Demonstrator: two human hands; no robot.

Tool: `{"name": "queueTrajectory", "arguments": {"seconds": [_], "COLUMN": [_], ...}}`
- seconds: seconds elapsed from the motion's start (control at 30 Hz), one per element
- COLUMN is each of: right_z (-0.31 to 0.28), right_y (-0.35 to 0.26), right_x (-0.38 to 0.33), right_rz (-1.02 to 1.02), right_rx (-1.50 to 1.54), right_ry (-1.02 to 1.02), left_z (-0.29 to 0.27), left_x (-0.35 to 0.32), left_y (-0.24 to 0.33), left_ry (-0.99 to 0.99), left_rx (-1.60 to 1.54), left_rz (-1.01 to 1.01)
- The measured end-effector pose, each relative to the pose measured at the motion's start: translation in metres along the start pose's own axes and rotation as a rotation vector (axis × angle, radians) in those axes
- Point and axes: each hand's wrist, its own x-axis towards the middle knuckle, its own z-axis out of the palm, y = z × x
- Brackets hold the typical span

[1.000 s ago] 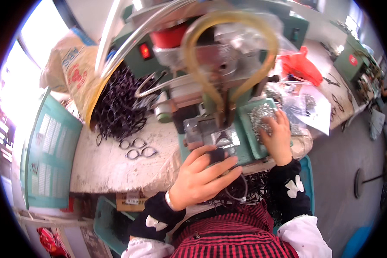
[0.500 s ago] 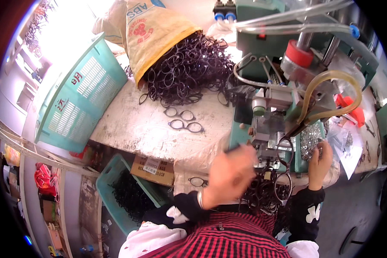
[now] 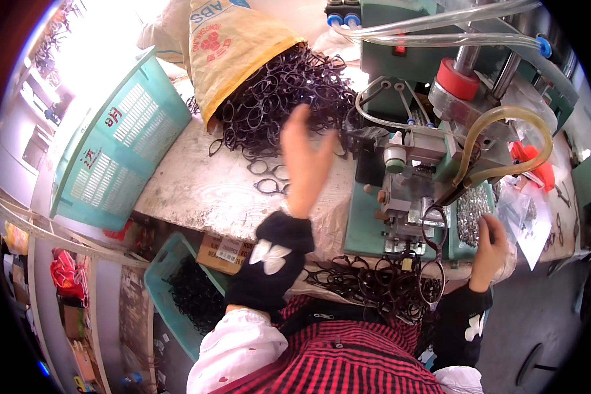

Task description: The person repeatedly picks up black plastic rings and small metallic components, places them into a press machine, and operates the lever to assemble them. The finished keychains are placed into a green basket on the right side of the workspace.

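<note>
We find the left hand (image 3: 306, 161) over the tabletop (image 3: 190, 187), blurred, at the near side of a heap of dark spectacle frames (image 3: 276, 108). Its thumb stands well apart from the fingers and we make out nothing in its grasp; whether a fingertip touches the heap, we cannot tell. The heap spills from a yellow sack (image 3: 236, 49) toward the tabletop's far edge. Loose frames (image 3: 269, 179) lie just beside the left wrist.

The right hand (image 3: 490, 256) is at the tabletop's near edge, its fingertips beside the right side of a green tray (image 3: 464, 252) of small silvery parts (image 3: 471, 217). Its digits are drawn close together; we cannot tell whether they pinch a part.

Left of the tray we note a green press (image 3: 387, 72) with a red collar (image 3: 458, 80). Before it, a single frame (image 3: 438, 255) stands on end, crossing the near edge; its support is unclear. Further frames (image 3: 354, 279) lie bunched along that edge. A slotted green basket (image 3: 105, 157) stands at the tabletop's left edge.
</note>
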Motion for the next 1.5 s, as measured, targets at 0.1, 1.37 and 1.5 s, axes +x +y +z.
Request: {"name": "queueTrajectory", "arguments": {"seconds": [0.1, 1.37, 1.5], "right_z": [-0.035, 0.011, 0.013], "right_y": [0.008, -0.009, 0.001], "right_x": [-0.02, 0.005, 0.026], "right_rz": [0.032, -0.33, -0.421], "right_rx": [-0.058, -0.599, -0.464], "right_ry": [0.042, -0.038, 0.009], "left_z": [-0.063, -0.039, -0.02], "left_x": [0.013, -0.061, -0.083], "left_y": [-0.018, 0.186, 0.189], "left_ry": [-0.082, -1.436, -1.275], "left_rx": [0.22, -1.184, -1.12], "left_rz": [0.01, -1.248, -1.271]}}
